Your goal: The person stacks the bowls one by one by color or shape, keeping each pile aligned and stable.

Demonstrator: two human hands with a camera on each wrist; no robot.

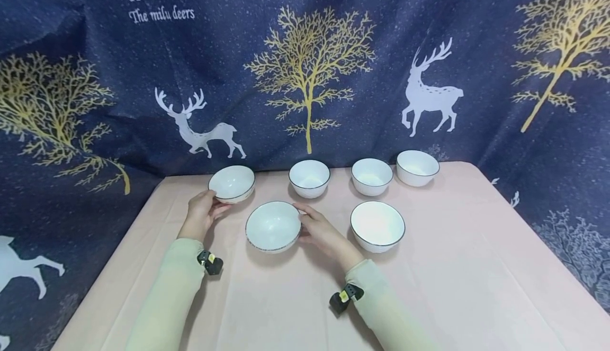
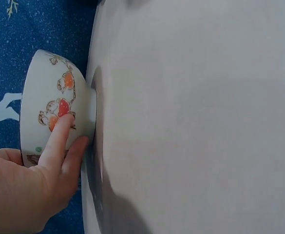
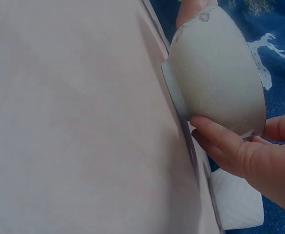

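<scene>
Two at a time, gripping bowls: holding the red-and-orange-patterned bowl [image 1: 232, 182] by its near left side with left hand [image 1: 202, 209] at the tabletop's [image 1: 276, 303] back left; holding the sparsely patterned bowl [image 1: 273, 226] by its right side with right hand [image 1: 320, 229] near centre. Showing four more white bowls [image 1: 372, 177] rightward, three along the back.

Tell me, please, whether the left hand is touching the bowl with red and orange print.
Touching: in the left wrist view, the left hand has its fingers against the bowl.

There are six bowls [image 1: 274, 226], two cameras [image 1: 214, 264], one table [image 1: 271, 308].
</scene>
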